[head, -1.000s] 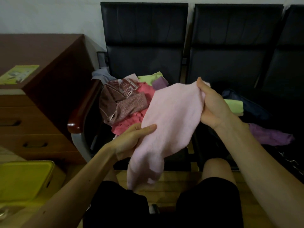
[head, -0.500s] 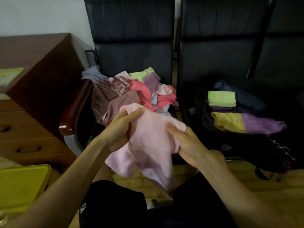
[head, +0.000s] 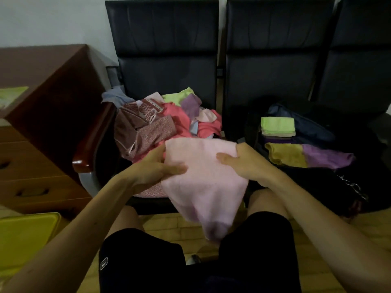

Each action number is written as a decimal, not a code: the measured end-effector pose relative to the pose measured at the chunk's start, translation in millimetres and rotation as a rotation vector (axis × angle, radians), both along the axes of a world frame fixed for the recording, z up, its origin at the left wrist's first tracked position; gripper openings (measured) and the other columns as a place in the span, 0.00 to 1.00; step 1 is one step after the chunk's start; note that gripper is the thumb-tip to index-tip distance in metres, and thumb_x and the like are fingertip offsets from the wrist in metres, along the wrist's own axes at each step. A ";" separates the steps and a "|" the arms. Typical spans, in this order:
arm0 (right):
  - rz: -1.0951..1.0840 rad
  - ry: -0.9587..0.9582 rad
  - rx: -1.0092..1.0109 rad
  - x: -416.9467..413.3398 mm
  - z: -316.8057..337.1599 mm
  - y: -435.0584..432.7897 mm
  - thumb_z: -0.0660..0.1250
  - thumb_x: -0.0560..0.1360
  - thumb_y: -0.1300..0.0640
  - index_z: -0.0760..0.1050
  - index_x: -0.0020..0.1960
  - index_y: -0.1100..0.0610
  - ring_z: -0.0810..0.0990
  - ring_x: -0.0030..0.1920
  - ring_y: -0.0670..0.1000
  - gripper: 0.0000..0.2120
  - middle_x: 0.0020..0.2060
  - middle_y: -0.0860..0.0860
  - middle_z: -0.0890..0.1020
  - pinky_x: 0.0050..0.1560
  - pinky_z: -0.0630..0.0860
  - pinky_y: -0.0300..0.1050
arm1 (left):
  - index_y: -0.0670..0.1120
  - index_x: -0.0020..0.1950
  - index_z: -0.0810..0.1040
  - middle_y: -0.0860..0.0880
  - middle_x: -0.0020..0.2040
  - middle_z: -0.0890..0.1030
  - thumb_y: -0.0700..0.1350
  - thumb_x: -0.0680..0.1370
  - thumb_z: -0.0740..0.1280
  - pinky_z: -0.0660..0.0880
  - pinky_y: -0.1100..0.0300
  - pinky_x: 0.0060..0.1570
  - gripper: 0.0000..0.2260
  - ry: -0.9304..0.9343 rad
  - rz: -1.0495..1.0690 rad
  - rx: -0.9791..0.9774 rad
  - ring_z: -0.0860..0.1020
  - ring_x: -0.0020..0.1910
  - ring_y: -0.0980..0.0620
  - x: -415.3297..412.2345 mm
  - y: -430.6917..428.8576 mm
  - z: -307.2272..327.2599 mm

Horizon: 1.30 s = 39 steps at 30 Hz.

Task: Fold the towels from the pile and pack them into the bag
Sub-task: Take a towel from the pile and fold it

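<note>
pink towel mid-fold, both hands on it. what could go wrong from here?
1. The left hand and right hand grip the pink towel only near its top. The lower end hangs free above the floor, so the fold may skew or the end may brush the floor.
2. The loose pile lies right behind the towel, so a pull might drag a piece off it.
</note>
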State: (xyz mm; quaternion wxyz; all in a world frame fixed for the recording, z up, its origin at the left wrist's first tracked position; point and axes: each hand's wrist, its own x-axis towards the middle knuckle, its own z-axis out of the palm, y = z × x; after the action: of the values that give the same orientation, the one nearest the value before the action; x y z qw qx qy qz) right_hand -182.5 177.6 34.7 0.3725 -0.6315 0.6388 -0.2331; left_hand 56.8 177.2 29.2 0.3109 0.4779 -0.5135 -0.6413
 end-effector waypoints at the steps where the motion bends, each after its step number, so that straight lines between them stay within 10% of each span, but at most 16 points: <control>1: -0.016 -0.143 0.085 -2.5 2.8 -0.9 0.68 0.78 0.51 0.80 0.51 0.59 0.82 0.40 0.49 0.11 0.39 0.50 0.83 0.38 0.76 0.41 | 0.42 0.71 0.69 0.40 0.61 0.81 0.34 0.71 0.74 0.82 0.51 0.50 0.30 0.006 0.065 0.040 0.82 0.56 0.43 -0.7 -1.8 2.3; 6: -0.121 -0.581 0.246 -11.5 16.9 -12.3 0.76 0.71 0.56 0.82 0.53 0.62 0.85 0.50 0.55 0.13 0.46 0.57 0.86 0.54 0.81 0.51 | 0.48 0.75 0.65 0.43 0.67 0.73 0.38 0.73 0.74 0.80 0.56 0.47 0.32 -0.033 0.279 0.062 0.78 0.59 0.45 -5.7 -11.7 20.4; 10: -0.119 -0.543 0.061 -10.6 29.3 -18.3 0.77 0.70 0.58 0.79 0.55 0.57 0.84 0.52 0.53 0.16 0.51 0.54 0.85 0.51 0.81 0.48 | 0.44 0.63 0.78 0.45 0.63 0.77 0.38 0.77 0.69 0.79 0.63 0.39 0.15 -0.108 0.211 -0.050 0.80 0.51 0.51 -4.3 -13.7 52.3; 17: -0.170 -0.366 -0.214 -11.1 63.3 -18.2 0.77 0.71 0.55 0.62 0.63 0.52 0.82 0.45 0.49 0.29 0.48 0.51 0.80 0.38 0.79 0.39 | 0.45 0.59 0.82 0.48 0.50 0.85 0.36 0.67 0.74 0.81 0.63 0.40 0.20 -0.210 0.037 -0.185 0.85 0.44 0.53 3.4 -22.8 100.1; 22: -0.050 -0.273 -0.075 -11.2 88.7 -23.4 0.72 0.76 0.55 0.77 0.55 0.56 0.82 0.41 0.46 0.10 0.48 0.53 0.82 0.34 0.76 0.36 | 0.46 0.62 0.82 0.48 0.50 0.86 0.38 0.65 0.78 0.82 0.62 0.46 0.25 -0.499 -0.108 -0.378 0.85 0.48 0.51 4.8 -32.9 111.7; 26: 0.129 -0.405 0.145 -9.8 105.3 -28.5 0.77 0.68 0.56 0.80 0.56 0.58 0.85 0.49 0.50 0.18 0.50 0.54 0.85 0.50 0.82 0.45 | 0.50 0.56 0.85 0.51 0.48 0.85 0.42 0.69 0.78 0.79 0.69 0.43 0.16 -0.701 -0.075 -0.587 0.83 0.42 0.55 -0.2 -41.6 126.0; 39: 0.167 0.232 -0.282 -5.3 129.3 -45.2 0.80 0.66 0.53 0.85 0.50 0.59 0.83 0.44 0.47 0.15 0.43 0.50 0.85 0.44 0.79 0.41 | 0.46 0.50 0.86 0.53 0.38 0.83 0.50 0.72 0.77 0.75 0.60 0.42 0.11 -1.156 -0.225 -0.741 0.79 0.35 0.59 10.9 -63.8 151.4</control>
State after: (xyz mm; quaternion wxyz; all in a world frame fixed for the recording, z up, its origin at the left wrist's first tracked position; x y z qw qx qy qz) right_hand -187.8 132.4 164.1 0.2222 -0.7508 0.5839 -0.2145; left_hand 67.7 113.5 180.6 0.0618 0.5490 -0.8281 -0.0947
